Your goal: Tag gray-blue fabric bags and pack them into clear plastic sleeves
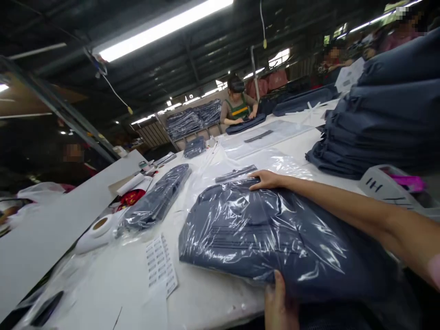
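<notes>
A folded dark blue fabric item in a clear plastic bag [240,220] lies at the table's near edge, with lines of print on the shiny film. My left hand [280,302] grips its near edge, thumb on top and fingers hidden below. Reaching in from the right, my right hand [266,179] is closed on the far edge, thumb and finger at the film. Just beyond that hand, a dark printed strip [235,174] shows on a flat clear bag [275,160].
On the right rise a tall stack of dark blue fabric items [388,123] and a grey plastic basket [381,183]. To the left are another bagged item [156,197], a white roll [98,229] and a label sheet [160,263]. A co-worker [239,105] handles dark fabric across the table.
</notes>
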Demonstrator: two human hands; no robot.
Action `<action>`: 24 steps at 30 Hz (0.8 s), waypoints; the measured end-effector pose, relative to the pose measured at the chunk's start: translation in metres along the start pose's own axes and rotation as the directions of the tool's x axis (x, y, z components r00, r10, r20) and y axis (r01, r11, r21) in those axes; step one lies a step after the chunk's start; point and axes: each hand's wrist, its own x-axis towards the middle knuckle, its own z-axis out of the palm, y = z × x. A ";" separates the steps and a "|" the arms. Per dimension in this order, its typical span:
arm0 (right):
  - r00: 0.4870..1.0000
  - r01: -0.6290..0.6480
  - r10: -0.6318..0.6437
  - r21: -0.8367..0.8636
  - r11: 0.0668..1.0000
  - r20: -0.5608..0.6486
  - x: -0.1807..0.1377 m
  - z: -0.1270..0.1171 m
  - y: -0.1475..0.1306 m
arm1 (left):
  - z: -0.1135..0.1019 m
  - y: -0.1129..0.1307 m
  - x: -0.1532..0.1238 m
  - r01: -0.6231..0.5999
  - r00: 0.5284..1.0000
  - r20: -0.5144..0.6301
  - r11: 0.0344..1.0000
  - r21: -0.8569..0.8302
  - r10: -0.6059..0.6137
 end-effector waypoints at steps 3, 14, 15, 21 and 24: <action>0.996 -0.087 0.088 0.011 0.996 -0.005 0.018 0.012 0.002 | 0.009 0.014 -0.007 0.134 0.949 0.197 0.880 0.455 -0.246; 0.969 -0.149 0.110 -0.169 0.974 -0.222 -0.200 0.041 -0.043 | -0.047 0.209 0.014 -0.401 0.631 0.622 -0.491 0.773 0.464; 0.959 -0.197 0.130 -0.261 0.945 -0.252 -0.221 0.041 -0.035 | -0.064 0.217 0.024 -0.335 0.625 0.633 -0.576 0.746 0.456; 0.949 -0.267 0.095 -0.603 0.752 -0.302 -0.271 0.034 0.021 | -0.121 0.206 0.050 -0.159 0.665 0.572 -0.658 0.736 0.480; 0.954 -0.234 0.047 -0.636 0.735 -0.296 -0.261 0.025 0.037 | -0.119 0.194 0.048 -0.158 0.652 0.570 -0.646 0.747 0.500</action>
